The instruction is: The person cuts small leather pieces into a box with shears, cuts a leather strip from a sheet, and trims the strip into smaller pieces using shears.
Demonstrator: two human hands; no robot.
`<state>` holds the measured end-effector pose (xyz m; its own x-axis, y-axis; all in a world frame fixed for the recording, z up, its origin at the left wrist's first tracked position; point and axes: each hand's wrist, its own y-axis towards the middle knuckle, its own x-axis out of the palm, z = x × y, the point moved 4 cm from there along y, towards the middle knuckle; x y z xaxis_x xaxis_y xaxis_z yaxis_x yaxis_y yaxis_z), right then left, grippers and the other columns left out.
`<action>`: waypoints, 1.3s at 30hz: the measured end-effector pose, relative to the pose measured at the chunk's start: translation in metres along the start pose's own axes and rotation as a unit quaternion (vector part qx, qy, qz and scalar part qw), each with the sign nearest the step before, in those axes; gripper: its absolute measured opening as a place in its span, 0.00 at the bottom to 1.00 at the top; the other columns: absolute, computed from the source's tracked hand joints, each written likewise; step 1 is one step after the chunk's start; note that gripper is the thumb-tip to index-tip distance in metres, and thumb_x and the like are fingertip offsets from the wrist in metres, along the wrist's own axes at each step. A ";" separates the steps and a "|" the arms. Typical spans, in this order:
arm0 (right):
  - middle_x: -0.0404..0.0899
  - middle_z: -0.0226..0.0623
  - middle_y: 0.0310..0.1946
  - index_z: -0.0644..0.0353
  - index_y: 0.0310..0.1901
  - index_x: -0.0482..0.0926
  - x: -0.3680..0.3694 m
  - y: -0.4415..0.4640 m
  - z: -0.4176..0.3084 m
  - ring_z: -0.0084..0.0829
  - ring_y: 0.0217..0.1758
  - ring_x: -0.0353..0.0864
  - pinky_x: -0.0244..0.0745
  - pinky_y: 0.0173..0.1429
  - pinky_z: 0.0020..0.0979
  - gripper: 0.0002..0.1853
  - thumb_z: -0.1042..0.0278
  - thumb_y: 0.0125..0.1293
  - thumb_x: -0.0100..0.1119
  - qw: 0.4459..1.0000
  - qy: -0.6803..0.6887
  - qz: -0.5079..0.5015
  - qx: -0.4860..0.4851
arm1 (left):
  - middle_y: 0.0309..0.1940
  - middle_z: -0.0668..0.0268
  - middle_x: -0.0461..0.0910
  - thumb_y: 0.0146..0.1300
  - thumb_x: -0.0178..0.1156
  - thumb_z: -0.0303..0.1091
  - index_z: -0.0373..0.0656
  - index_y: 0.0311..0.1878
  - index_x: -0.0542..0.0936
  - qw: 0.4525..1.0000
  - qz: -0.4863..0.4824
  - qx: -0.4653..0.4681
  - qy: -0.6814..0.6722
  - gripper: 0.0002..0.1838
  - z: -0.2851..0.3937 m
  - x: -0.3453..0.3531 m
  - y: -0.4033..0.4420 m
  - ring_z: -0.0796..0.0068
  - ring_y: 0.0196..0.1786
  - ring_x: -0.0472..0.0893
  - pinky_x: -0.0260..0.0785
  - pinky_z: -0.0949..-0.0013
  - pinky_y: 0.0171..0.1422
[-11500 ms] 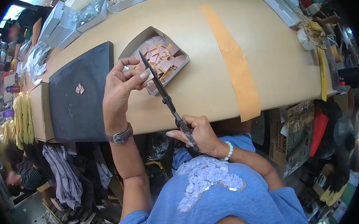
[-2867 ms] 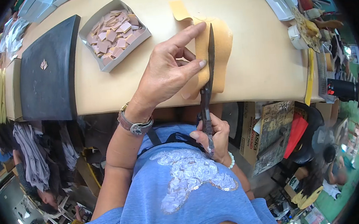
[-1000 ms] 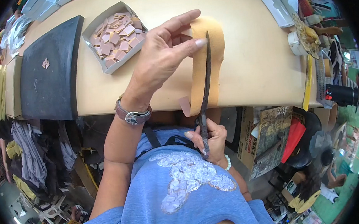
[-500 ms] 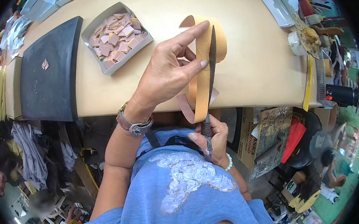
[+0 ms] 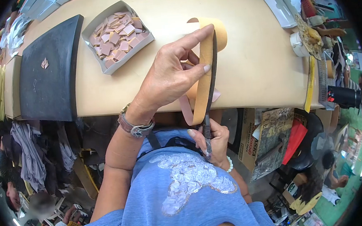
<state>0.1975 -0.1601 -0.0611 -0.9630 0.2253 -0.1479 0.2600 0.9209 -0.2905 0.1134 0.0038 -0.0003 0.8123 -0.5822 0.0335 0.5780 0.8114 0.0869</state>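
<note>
Between thumb and fingers, my left hand (image 5: 172, 71) grips an orange strip (image 5: 204, 80) with a pinkish underside; the strip hangs in curls below and behind the hand. My right hand (image 5: 214, 140) is wrapped round the handles of dark scissors (image 5: 213, 77). Their long blades point away from me along the strip's right edge and look closed or nearly so. Left of my hands, a white box (image 5: 132, 53) holds many small pinkish squares (image 5: 115, 38). A few small pieces (image 5: 44, 63) lie on a black board (image 5: 51, 84).
An empty white box (image 5: 278, 7) stands at the back right, near a white cup (image 5: 298, 44) and brushes. A yellow strip (image 5: 310, 83) hangs over the table's right end. Other people (image 5: 334, 178) are at the sides, away from my hands. Boxes line the back left.
The scissor blades have come together along the strip. Compared with earlier, the orange piece has gone from lying flat on the table to a narrow, curling strip in my left hand.
</note>
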 end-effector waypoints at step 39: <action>0.69 0.28 0.11 0.62 0.18 0.70 0.000 0.006 -0.008 0.13 0.16 0.65 0.59 0.20 0.20 0.14 0.71 0.51 0.67 1.000 -0.003 0.012 -0.013 | 0.55 0.59 0.70 0.53 0.61 0.22 0.38 0.61 0.66 0.998 0.031 0.015 -0.059 0.30 0.008 0.004 0.005 0.84 0.36 0.75 0.73 0.79 0.41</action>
<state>0.1988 -0.1523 -0.0555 -0.9559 0.2455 -0.1611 0.2813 0.9230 -0.2624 0.1187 0.0047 0.0081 0.8303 -0.5348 0.1569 0.5234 0.8449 0.1103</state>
